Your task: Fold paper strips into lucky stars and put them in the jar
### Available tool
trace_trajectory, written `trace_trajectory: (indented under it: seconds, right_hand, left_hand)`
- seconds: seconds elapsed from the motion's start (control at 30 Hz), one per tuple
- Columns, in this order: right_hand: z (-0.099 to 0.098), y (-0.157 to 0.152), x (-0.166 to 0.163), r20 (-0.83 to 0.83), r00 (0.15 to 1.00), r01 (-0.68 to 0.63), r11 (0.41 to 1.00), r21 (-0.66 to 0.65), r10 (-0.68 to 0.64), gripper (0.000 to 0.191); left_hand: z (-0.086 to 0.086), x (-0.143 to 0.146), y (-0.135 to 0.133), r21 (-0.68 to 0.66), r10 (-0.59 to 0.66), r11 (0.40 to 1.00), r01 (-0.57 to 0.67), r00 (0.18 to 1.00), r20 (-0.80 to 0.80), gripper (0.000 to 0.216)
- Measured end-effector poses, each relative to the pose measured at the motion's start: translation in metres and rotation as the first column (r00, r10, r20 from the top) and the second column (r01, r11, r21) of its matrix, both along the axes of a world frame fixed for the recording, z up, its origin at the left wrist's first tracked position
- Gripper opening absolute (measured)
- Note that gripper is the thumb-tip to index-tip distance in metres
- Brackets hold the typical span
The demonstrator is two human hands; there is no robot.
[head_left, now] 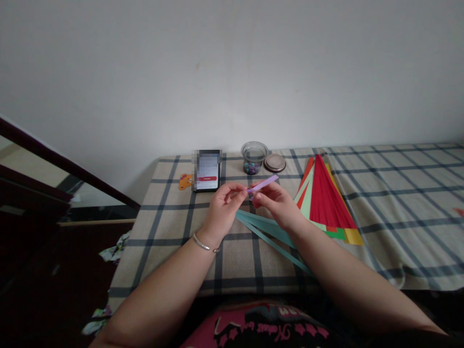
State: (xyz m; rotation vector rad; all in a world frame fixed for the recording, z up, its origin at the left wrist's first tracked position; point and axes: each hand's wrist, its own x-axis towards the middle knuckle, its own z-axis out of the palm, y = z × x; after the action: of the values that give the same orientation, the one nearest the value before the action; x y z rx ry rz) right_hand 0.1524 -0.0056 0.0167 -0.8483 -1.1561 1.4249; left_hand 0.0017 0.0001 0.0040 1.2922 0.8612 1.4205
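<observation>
A narrow purple paper strip (266,182) is between my hands above the table. My left hand (227,205) pinches its near end with thumb and fingertips. My right hand (274,200) is closed around the strip's folded part, its thumb and forefinger close together; the strip's free end sticks up past the fingers. Under my wrists lie light blue paper strips (268,231), fanned out on the cloth. Just beyond my hands stands a clear plastic cup (254,155) with small purple and teal pieces in the bottom.
Beside the cup lies a round lid (275,162). A phone (208,174) with a lit screen rests by an orange bear-shaped piece (184,182). Red, green, orange and yellow paper strips (328,203) fan out at right on the checked tablecloth (398,203). A wall stands behind.
</observation>
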Motion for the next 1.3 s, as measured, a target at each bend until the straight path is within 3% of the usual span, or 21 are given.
trace_trajectory:
  seconds: [0.3,0.6,0.8,0.97,1.3]
  right_hand:
    - [-0.0056,0.0002,0.0008,-0.113,0.991,-0.089,0.983,-0.158,0.071,0.034]
    - [-0.0003,0.0009,0.0031,-0.235,0.958,-0.232,0.928,-0.292,0.165,0.029]
    - [-0.0015,0.0006,0.0033,-0.301,0.94,-0.256,0.912,-0.319,0.158,0.026]
    - [-0.0016,0.0007,0.0011,-0.291,0.948,-0.217,0.927,-0.306,0.126,0.027]
    - [-0.0041,0.0054,0.0011,-0.152,0.988,-0.065,0.97,-0.234,0.029,0.032]
  left_hand:
    - [0.0038,-0.0016,-0.0032,0.009,-0.125,0.992,0.125,0.992,-0.007,0.022]
    - [0.003,-0.0022,-0.0022,0.065,-0.117,0.991,0.121,0.991,-0.057,0.015]
    - [0.0026,-0.0007,-0.0019,0.067,-0.147,0.987,0.149,0.989,-0.035,0.017]
    - [0.0039,0.0008,-0.0033,-0.009,-0.144,0.99,0.144,0.99,0.01,0.022]
    - [0.0034,-0.0008,-0.0029,0.084,-0.103,0.989,0.12,0.978,-0.182,0.018]
